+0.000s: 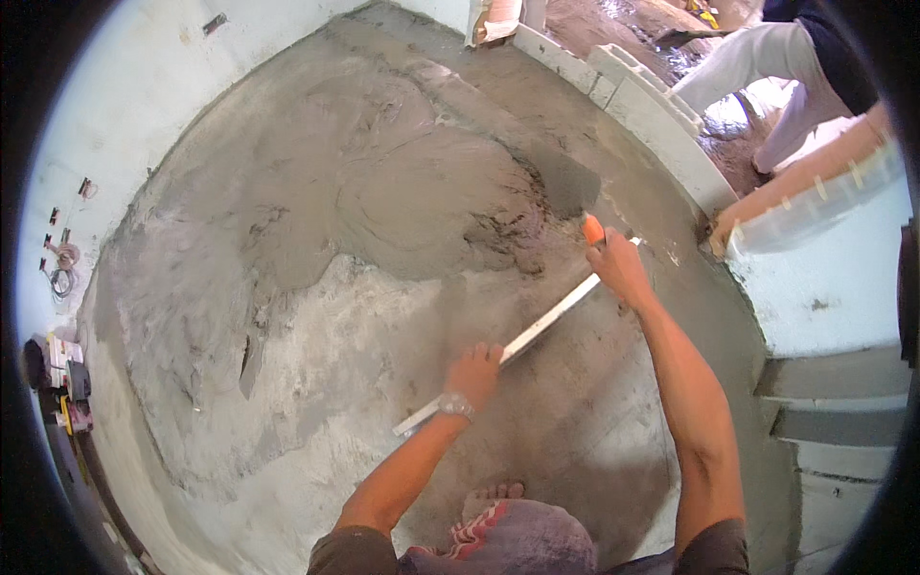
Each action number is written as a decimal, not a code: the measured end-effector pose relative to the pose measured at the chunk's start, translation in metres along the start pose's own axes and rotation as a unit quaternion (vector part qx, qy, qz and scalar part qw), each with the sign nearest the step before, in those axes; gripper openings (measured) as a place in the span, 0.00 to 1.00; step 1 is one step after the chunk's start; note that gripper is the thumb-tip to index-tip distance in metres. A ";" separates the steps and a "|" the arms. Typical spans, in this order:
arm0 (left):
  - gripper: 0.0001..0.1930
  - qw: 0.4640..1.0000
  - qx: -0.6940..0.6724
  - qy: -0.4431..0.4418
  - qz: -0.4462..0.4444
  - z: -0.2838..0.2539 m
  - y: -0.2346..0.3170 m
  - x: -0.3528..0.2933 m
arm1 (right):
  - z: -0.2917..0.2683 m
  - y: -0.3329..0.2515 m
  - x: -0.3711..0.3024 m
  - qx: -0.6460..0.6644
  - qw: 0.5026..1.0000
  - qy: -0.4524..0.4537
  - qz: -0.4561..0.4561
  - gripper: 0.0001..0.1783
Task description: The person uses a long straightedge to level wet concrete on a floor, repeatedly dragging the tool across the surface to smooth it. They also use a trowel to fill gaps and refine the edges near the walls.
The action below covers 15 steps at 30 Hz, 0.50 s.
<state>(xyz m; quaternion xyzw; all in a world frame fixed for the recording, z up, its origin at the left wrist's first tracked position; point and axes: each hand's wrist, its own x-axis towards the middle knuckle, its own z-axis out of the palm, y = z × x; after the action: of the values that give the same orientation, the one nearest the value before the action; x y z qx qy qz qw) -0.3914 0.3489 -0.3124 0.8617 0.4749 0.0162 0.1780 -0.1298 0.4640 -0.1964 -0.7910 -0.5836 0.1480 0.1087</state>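
My left hand [471,379], with a watch on its wrist, is closed around the lower part of a long white straightedge [548,322]. The bar slants up to the right over the floor, and its far end passes by my right hand [621,266]. That hand is wrapped around the orange handle of a trowel [593,230]. The trowel's grey blade lies at the edge of a thick patch of wet mortar [422,192]. Nearer to me, a paler stretch of bare floor [355,321] shows. My bare foot [494,498] rests below the straightedge.
A low block sill [647,101] borders the floor at the upper right; beyond it stands a person in light trousers [757,67]. Pale blue walls rise left and right, with wires [62,268] on the left one. Steps [839,393] lie at the right, tools [72,383] at the left edge.
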 end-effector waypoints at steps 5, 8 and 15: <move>0.11 0.999 -0.015 -0.028 -0.024 -0.004 -0.012 0.003 | 0.052 -0.041 0.089 0.032 0.999 -0.014 0.022 0.17; 0.12 1.000 -0.025 -0.010 -0.008 -0.003 -0.012 0.005 | 0.081 -0.049 0.111 0.069 0.987 -0.137 0.055 0.15; 0.13 0.999 -0.037 -0.024 -0.025 -0.006 -0.013 0.005 | 0.086 -0.094 0.078 0.305 0.899 -0.289 0.118 0.09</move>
<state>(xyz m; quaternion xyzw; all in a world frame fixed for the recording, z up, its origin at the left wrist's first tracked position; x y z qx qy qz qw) -0.4009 0.3608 -0.3115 0.8428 0.4907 0.0086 0.2210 -0.2229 0.5664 -0.2528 -0.7044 -0.4176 0.5532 0.1530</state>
